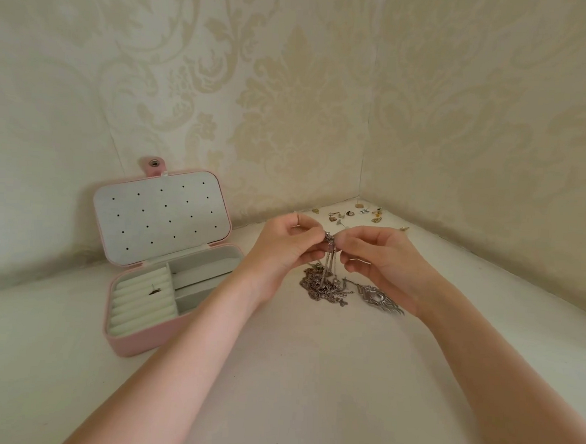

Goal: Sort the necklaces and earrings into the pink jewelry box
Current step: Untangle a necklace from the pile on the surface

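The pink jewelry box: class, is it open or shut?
Open. The pink jewelry box has its perforated lid raised against the wall, exposing the ring rolls and grey compartments.

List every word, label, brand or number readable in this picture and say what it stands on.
None can be read. The pink jewelry box, its open lid and the snap tab carry no print; the wallpaper shows only a pattern. The earrings are too small to tell.

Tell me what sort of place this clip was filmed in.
Probably a home: a white surface set in a corner of damask wallpaper, with an open pink jewelry box and loose earrings on it, like a dressing spot.
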A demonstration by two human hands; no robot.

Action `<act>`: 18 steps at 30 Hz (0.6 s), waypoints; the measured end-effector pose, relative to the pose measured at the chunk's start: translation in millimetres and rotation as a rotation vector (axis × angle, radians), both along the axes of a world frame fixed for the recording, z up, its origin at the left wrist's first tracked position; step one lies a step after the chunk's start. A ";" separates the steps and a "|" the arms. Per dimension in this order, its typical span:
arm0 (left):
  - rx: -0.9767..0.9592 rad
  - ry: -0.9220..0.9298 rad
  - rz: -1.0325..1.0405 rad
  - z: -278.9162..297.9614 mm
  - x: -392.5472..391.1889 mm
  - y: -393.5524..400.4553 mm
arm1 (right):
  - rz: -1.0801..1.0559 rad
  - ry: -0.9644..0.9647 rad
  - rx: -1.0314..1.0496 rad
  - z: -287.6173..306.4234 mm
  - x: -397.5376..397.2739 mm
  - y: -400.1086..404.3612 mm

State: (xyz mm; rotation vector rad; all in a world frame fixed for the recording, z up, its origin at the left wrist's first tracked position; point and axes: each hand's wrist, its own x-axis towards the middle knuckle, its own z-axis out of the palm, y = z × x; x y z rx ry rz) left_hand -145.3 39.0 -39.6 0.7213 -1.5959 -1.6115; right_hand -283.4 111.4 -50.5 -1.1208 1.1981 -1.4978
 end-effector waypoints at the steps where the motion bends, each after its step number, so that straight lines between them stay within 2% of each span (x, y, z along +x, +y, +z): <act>1: -0.003 0.003 -0.009 -0.1 0.2 0.1 | -0.016 0.007 -0.002 0.1 0.2 0.1; 6: 0.007 0.001 -0.013 0.6 -0.2 1.9 | -0.114 0.136 -0.015 0.1 2.0 -0.7; 10: -0.032 -0.073 -0.071 1.8 3.7 2.0 | -0.141 0.185 -0.004 0.0 1.3 -0.7; 14: -0.081 -0.118 -0.135 2.0 8.0 1.3 | -0.059 0.121 0.026 0.4 -4.0 1.3; 18: 0.037 -0.042 -0.208 4.9 6.7 3.3 | 0.056 -0.049 0.059 3.3 -8.8 5.0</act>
